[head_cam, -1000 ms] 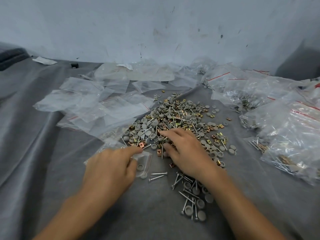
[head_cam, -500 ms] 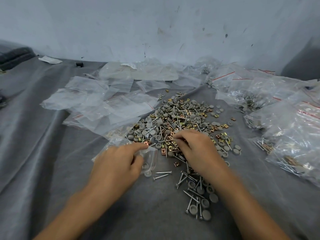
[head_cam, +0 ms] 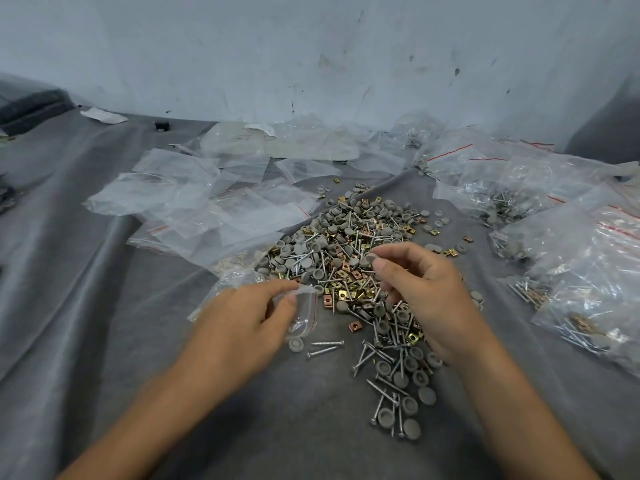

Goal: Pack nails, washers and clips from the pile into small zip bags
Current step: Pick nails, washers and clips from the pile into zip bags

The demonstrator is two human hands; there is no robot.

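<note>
Grey cloth worktop [head_cam: 104, 306]; I see left grip [head_cam: 239, 327] pinching small zip bag [head_cam: 305, 315], right grip [head_cam: 426, 292] pinching grey washer [head_cam: 370, 258], pile [head_cam: 346, 237] just beyond it.

A wrinkled grey cloth [head_cam: 104, 341], spread up to a scuffed wall [head_cam: 311, 46], carries a pile [head_cam: 346, 244] of nails, grey washers and brass clips at its centre. Empty zip bags [head_cam: 194, 202] lie left, filled bags [head_cam: 571, 265] right, and 2 loose nails [head_cam: 325, 346] nearer the camera.
</note>
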